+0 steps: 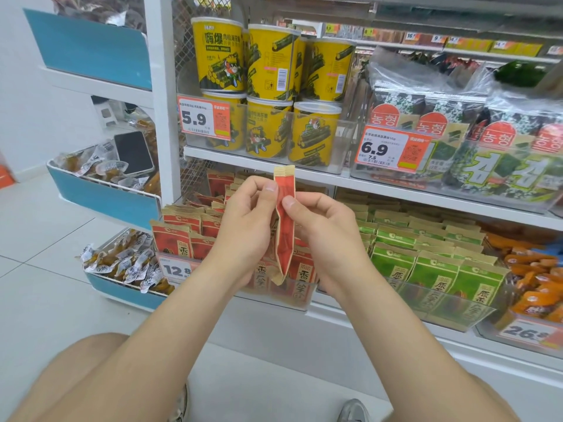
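A red and tan snack packet [285,233] stands upright, edge-on to me, in front of the low shelf. My left hand [246,226] holds its left side, thumb pressed near the top. My right hand [323,233] holds its right side, thumb tip on the red face. Behind my hands, a clear bin [292,296] on the lower shelf holds several matching red packets [179,239].
Green packets [426,263] fill the bin to the right, orange packs [536,287] beyond. Yellow tubs [271,86] and seaweed packs [475,147] sit on the shelf above. At left, a blue-fronted rack [100,193] holds wrapped snacks and a phone [134,153]. My knees are at the bottom.
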Action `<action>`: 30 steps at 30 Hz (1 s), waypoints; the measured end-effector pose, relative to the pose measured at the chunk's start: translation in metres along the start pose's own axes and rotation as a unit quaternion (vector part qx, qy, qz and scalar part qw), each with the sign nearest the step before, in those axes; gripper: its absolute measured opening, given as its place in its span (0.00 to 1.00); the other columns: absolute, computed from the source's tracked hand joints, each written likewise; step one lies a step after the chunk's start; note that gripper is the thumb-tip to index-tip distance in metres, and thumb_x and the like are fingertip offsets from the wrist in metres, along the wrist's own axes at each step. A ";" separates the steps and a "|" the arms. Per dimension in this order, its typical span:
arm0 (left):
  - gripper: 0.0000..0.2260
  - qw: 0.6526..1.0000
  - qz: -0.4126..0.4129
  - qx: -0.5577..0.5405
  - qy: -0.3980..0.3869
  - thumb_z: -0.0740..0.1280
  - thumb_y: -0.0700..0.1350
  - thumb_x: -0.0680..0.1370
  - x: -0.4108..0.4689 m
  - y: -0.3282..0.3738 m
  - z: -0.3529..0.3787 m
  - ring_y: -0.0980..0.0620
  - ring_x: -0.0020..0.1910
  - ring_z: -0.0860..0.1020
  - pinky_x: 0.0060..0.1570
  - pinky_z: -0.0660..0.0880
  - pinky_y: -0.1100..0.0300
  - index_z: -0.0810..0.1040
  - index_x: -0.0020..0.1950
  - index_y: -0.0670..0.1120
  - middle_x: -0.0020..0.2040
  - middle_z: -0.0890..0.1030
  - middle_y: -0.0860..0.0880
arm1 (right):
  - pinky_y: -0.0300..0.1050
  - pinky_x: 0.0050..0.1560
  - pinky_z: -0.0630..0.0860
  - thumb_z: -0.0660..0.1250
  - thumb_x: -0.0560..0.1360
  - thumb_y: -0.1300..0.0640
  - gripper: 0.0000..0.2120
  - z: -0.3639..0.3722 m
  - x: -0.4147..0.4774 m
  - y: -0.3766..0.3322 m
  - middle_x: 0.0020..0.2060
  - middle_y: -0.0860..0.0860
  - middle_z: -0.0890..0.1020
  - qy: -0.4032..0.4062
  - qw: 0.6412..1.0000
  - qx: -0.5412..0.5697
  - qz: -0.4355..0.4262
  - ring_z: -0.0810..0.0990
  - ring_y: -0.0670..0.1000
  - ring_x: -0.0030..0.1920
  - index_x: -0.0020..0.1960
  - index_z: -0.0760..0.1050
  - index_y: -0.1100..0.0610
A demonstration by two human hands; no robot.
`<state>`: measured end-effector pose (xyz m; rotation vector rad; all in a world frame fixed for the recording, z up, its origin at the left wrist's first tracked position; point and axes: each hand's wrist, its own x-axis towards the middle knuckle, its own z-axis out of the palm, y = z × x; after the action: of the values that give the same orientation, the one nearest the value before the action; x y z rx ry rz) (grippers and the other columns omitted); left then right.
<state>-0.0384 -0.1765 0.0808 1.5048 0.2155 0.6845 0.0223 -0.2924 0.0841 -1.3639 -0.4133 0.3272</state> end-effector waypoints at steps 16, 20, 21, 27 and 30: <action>0.09 0.992 -0.047 -0.113 -0.006 0.62 0.48 0.89 0.005 0.008 -0.011 0.45 0.48 0.80 0.43 0.78 0.52 0.78 0.57 0.45 0.53 0.82 0.36 | 0.43 0.43 0.84 0.78 0.77 0.55 0.13 -0.010 -0.007 -0.015 0.49 0.56 0.89 -0.095 0.981 -0.166 -0.001 0.87 0.49 0.40 0.56 0.77 0.56; 0.07 0.996 -0.023 -0.050 -0.063 0.67 0.45 0.87 -0.001 0.009 -0.013 0.41 0.58 0.84 0.56 0.84 0.43 0.83 0.62 0.47 0.60 0.86 0.43 | 0.45 0.46 0.79 0.73 0.81 0.42 0.18 -0.013 0.000 -0.011 0.39 0.50 0.87 -0.025 0.978 -0.192 -0.081 0.82 0.46 0.39 0.46 0.81 0.58; 0.08 0.997 -0.020 -0.036 -0.068 0.67 0.44 0.86 -0.002 0.010 -0.013 0.42 0.61 0.84 0.61 0.83 0.39 0.84 0.63 0.49 0.60 0.87 0.46 | 0.46 0.46 0.79 0.71 0.81 0.40 0.21 -0.014 0.000 -0.011 0.37 0.50 0.86 -0.023 0.975 -0.203 -0.087 0.80 0.47 0.38 0.44 0.82 0.58; 0.15 0.994 0.008 0.035 -0.100 0.73 0.40 0.82 -0.007 0.017 -0.023 0.52 0.59 0.86 0.59 0.83 0.37 0.86 0.66 0.54 0.58 0.89 0.50 | 0.59 0.48 0.82 0.66 0.82 0.34 0.26 -0.016 0.000 -0.010 0.42 0.64 0.86 -0.051 0.966 -0.231 -0.105 0.82 0.59 0.38 0.44 0.84 0.56; 0.17 0.992 0.018 0.045 -0.112 0.73 0.38 0.82 -0.008 0.018 -0.025 0.42 0.58 0.87 0.59 0.82 0.36 0.85 0.68 0.53 0.58 0.89 0.49 | 0.72 0.55 0.81 0.64 0.78 0.29 0.27 -0.017 0.003 -0.008 0.45 0.66 0.86 -0.064 0.961 -0.247 -0.103 0.84 0.70 0.48 0.45 0.82 0.52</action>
<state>-0.0632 -0.1609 0.0931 1.6614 0.0474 0.5347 0.0328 -0.3072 0.0893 -1.7732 -0.7765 0.1406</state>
